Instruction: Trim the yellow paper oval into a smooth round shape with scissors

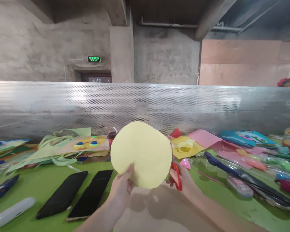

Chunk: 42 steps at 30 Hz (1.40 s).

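A rounded sheet of pale yellow paper is held up in front of me, its outline nearly a circle with a flatter upper right edge. My left hand pinches it at the lower left, thumb on the near face and fingers behind. At the right edge of the paper, my right hand grips a pair of scissors by the red handles. The blades stand upright alongside the paper's edge, partly hidden by it. Below lies a beige sheet on the green table.
Two black phones and a white rounded device lie at left. Green paper strips are heaped behind them. Pink paper, a dark blue umbrella and plastic packets fill the right. A perforated metal panel borders the table's far side.
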{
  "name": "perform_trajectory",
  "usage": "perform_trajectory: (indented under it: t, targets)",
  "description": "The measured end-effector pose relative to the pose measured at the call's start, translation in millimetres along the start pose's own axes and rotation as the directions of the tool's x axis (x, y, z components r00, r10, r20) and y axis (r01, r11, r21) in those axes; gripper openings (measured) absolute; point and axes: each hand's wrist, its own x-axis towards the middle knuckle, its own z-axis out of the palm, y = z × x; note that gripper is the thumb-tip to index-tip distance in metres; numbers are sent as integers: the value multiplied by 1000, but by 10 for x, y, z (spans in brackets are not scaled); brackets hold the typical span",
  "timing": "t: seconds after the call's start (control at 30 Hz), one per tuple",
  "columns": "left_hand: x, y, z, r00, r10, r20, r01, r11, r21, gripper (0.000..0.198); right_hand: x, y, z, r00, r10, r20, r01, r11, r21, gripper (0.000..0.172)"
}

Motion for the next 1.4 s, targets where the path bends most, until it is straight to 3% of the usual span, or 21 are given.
perform_trajectory:
  t: [0.33, 0.47, 1.4]
  targets:
    - [-68, 43, 98, 997, -76, 15, 76, 996, 55, 25, 35, 103, -8, 995, -73, -64, 76, 996, 52, 28]
    - [-82, 52, 102, 999, -32, 21, 31, 998, 57, 24, 27, 68, -11, 995, -84, -52, 87, 995, 57, 30]
    - [-48, 30, 54, 1000, -12, 14, 11, 999, 40, 35, 85, 142, -46, 996, -83, -15, 84, 988, 132, 17]
